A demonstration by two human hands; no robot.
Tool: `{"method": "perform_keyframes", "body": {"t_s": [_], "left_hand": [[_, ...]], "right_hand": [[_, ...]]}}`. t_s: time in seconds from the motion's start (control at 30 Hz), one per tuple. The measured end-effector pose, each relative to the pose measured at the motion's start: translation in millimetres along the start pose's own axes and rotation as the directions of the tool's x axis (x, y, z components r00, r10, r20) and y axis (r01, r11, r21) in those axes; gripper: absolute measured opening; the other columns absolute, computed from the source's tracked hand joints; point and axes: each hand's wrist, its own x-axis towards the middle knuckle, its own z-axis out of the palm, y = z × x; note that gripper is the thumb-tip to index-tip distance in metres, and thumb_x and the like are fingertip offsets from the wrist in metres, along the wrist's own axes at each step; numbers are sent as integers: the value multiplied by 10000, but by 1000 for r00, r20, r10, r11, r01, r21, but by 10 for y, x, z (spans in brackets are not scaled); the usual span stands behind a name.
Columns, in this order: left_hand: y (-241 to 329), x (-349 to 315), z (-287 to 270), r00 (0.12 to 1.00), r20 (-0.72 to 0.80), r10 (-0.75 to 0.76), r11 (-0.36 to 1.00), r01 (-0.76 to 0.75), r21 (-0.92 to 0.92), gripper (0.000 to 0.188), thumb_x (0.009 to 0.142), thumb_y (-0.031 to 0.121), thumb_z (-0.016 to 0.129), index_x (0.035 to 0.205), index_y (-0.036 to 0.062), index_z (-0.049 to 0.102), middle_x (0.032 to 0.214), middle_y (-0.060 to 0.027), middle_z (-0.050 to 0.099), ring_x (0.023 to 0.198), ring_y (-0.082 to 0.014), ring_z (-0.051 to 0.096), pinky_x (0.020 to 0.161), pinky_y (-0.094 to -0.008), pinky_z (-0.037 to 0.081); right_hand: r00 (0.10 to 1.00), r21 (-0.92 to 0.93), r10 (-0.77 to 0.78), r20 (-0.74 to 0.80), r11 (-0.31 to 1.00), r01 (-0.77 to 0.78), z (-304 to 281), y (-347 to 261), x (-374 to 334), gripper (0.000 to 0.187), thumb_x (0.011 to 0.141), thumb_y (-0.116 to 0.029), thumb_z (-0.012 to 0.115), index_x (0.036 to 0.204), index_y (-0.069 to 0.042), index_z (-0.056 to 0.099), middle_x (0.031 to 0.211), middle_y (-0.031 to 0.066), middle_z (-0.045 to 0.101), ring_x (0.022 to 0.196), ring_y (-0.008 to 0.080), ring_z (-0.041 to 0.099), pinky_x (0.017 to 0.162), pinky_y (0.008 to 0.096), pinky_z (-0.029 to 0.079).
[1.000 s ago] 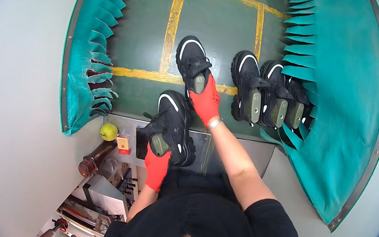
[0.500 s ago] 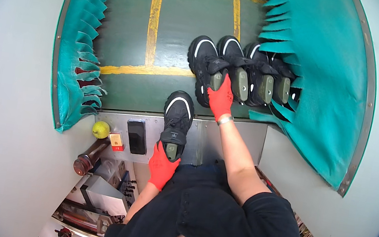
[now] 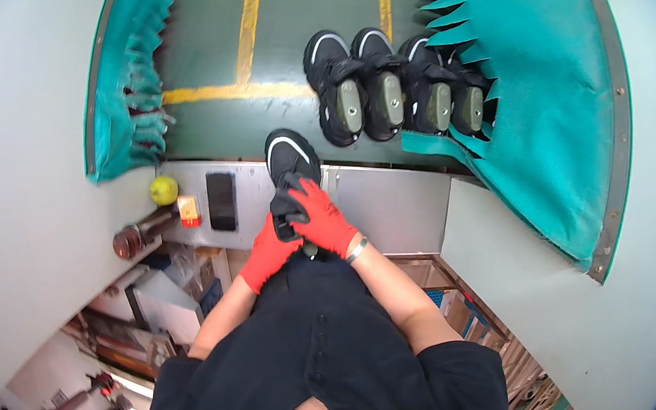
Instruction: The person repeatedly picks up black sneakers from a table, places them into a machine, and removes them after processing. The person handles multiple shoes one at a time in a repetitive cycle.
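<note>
A black sneaker (image 3: pixel 291 156) with a light stripe round its toe points away from me over the near metal ledge. My left hand (image 3: pixel 269 253), in a red glove, is closed on the sneaker's heel end. My right hand (image 3: pixel 323 220), also red-gloved with a band at the wrist, is closed on the tongue and collar area. An olive-green shoe last (image 3: pixel 310 249) shows at the heel, mostly hidden by my hands. Farther right, several matching sneakers stand in a row, the nearest one (image 3: pixel 326 54) holding an olive last (image 3: pixel 350 105).
The green belt (image 3: pixel 208 40) with yellow lines runs between teal fringed curtains (image 3: pixel 559 130). On the metal ledge (image 3: pixel 384 201) lie a dark phone (image 3: pixel 221 201), a small yellow-and-red box (image 3: pixel 189 210) and a yellow-green fruit (image 3: pixel 164 190). A brown-capped bottle (image 3: pixel 135 239) lies below them.
My right hand has let go of the leftmost sneaker in the row and come over to the sneaker in my left hand. That sneaker's tongue area is now bunched under my right fingers.
</note>
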Motion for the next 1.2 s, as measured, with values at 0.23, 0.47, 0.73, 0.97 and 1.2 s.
{"method": "perform_keyframes", "body": {"t_s": [0.23,0.47,0.73,0.97,1.2], "left_hand": [[-69,-114,112,933,-360,-25,996,-9,-92,801,822,99,837,1512,46,435,1382,-190,604,1302,-280,593,1080,-397,484],[251,57,-115,950,-130,285,913,-227,338,694,799,33,807,1445,63,556,1399,-137,588,1333,-324,576,1109,-382,468],[-124,-114,-147,977,-58,204,968,-193,158,655,851,123,746,1476,65,557,1478,-202,572,1378,-404,538,1150,-428,437],[-102,19,-334,995,91,39,976,-18,-216,556,912,8,599,1466,-27,563,1453,-133,622,1372,-221,551,1169,-334,389],[-89,-98,-251,988,74,134,972,-117,-202,563,942,13,589,1499,-26,523,1468,-134,599,1356,-215,554,1167,-340,392]], "right_hand": [[969,461,158,-188,886,-55,-306,35,-345,777,856,-14,735,1566,-34,421,1575,179,458,1498,314,418,1219,391,363],[986,198,-34,-162,978,67,-174,-205,-303,696,845,-77,721,1508,-77,511,1545,225,463,1445,412,444,1188,438,399],[986,-231,142,-86,960,-159,222,-252,-459,812,832,-315,819,1548,-175,463,1599,313,331,1450,511,369,1142,574,407],[934,-311,357,-29,885,-348,381,-229,-498,936,840,-325,827,1623,-206,328,1623,327,287,1471,538,335,1175,610,346],[944,-314,326,-58,891,-327,397,-174,-560,884,859,-301,798,1612,-197,345,1626,294,322,1424,538,406,1177,577,361]]}}
